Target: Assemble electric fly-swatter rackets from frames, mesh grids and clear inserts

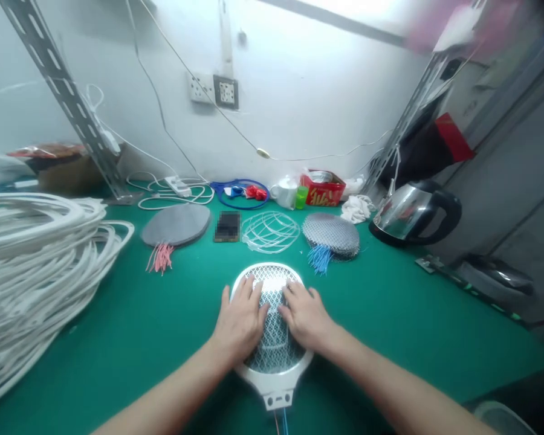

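Left grip [240, 323] and right grip [306, 317] open, apart, palms flat on a white oval wire-mesh racket frame [275, 347], apparently pressing, not clamped, on the green bench [140, 338]; grey mesh disc with blue wires [330, 234] just ahead of the grips.

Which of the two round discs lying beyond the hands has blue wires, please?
The metal-mesh disc on the right; the grey disc on the left trails pink wires instead.

Counted here: one left hand [239, 323], one right hand [306, 317], one swatter [274, 356], two mesh discs [176, 225] [330, 234], one wire cage [270, 232], one kettle [412, 211], two sockets [202, 87] [225, 92], plus a heap of white frames [31, 284], too many to count.
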`<state>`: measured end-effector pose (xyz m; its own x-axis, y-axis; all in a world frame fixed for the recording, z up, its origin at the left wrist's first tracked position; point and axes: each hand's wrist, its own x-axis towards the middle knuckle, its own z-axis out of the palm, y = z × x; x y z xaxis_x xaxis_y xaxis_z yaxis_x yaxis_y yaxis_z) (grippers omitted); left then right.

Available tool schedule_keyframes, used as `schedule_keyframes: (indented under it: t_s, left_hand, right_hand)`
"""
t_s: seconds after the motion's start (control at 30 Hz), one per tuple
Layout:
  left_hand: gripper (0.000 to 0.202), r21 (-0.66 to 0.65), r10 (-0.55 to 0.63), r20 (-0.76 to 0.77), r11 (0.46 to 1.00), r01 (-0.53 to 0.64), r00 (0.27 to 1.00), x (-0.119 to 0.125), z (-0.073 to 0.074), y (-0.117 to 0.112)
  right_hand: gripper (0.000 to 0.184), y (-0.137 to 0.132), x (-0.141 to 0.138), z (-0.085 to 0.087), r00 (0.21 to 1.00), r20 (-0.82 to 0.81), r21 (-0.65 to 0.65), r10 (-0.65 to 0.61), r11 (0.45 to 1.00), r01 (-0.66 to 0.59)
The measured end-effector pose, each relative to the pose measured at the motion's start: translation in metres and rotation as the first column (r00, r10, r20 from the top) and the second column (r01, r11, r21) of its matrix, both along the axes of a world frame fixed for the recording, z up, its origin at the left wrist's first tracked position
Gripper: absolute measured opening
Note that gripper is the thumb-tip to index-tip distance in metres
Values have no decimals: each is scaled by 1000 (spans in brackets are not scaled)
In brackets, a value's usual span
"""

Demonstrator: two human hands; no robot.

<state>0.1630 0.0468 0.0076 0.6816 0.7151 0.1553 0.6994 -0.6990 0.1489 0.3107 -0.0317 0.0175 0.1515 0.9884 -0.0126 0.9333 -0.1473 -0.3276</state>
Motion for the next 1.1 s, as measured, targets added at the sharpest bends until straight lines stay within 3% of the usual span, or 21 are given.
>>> schedule_keyframes:
  t_s: [0.17, 0.33, 0.43, 0.53, 0.7, 0.83, 0.93, 1.03, 1.1]
  left_hand:
    - [52, -50, 14, -7, 999, -15, 1000, -8, -13, -16]
    - [49, -66, 11, 61, 998, -7, 998, -13, -4, -16]
    - [49, -38, 15, 58, 999, -13, 998, -24, -3, -26]
    - [50, -68, -4, -6, 998, 4, 1000, -32, -11, -34]
    - [51, -138, 10, -37, 990, -15, 999, -31, -19, -37]
    - [50, -170, 50, 6, 984, -49, 999, -31, -9, -36]
    - [51, -171, 143, 42, 976, -133, 989, -36, -5, -36]
    - [56, -216, 212, 39, 956, -199, 976, -44, -7, -36]
    - [58, -290, 247, 73, 932, -216, 966, -51, -3, -34]
  right_hand:
    - [52, -16, -14, -17, 995, -38, -9, -94, 996, 94]
    - [52, -18, -19, -4, 995, -14, 31, -103, 994, 103]
    - [52, -32, -36, 3, 999, -26, 89, -24, 996, 26]
    - [50, -43, -58, -5, 991, -99, 71, 90, 994, -83]
    - [49, -43, -73, -17, 985, -158, 70, 68, 996, -57]
    - [45, -45, -59, -5, 977, -210, 143, 40, 990, -10]
    - [39, -51, -32, 3, 974, -132, 205, -186, 956, 211]
    - [30, -52, -8, 3, 930, -33, 152, -366, 918, 367]
    - [28, -48, 1, 6, 908, -206, 120, -364, 912, 393]
